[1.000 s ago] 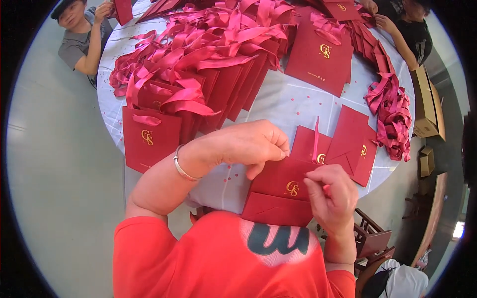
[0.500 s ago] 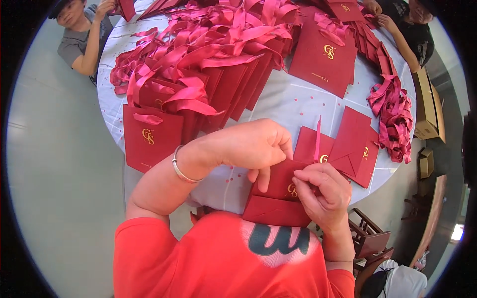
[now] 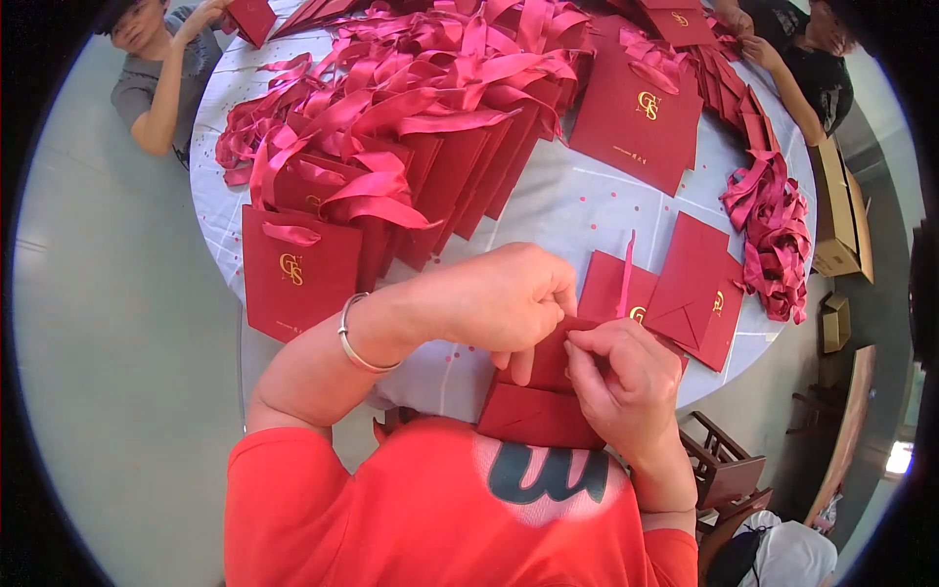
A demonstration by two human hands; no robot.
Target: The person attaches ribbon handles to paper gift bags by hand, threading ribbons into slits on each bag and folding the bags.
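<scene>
Paper bag [image 3: 540, 399] is gripped by both hands, left hand [image 3: 504, 298] and right hand [image 3: 618, 377], probably threading ribbon [image 3: 626, 279]; next needs careful pulling.

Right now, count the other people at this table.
2: one person at the far left edge, another person at the far right edge. Others may be hidden out of view.

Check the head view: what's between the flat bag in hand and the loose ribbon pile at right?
Two flat red bags on the tablecloth, beside a pink ribbon, short of the ribbon pile.
</scene>
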